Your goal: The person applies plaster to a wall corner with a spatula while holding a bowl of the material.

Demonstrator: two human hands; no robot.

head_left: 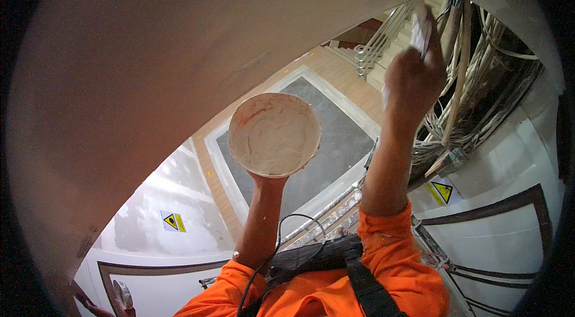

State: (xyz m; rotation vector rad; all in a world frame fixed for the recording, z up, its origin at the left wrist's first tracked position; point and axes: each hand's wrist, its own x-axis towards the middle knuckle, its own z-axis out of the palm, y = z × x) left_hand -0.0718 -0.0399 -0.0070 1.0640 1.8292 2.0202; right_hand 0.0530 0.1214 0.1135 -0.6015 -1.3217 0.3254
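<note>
My left hand (269,178) holds a round tub (274,136) of off-white paste from beneath, its fingers mostly hidden behind it. My right hand (415,71) is raised at the upper right beside the edge of a curved plasterboard surface (150,65), its fingers closed on a pale flat scraper (420,34) smeared by motion. It is near a bundle of cables (464,89) hanging in an opening; I cannot tell whether it touches the board.
Below are a grey floor panel (332,143), white stairs (383,68) with a railing and a dirty metal ladder or scaffold (317,221). Walls carry yellow warning signs (173,221), (441,191). Another person's hand (90,307) shows at the lower left near a small pale round object (123,294).
</note>
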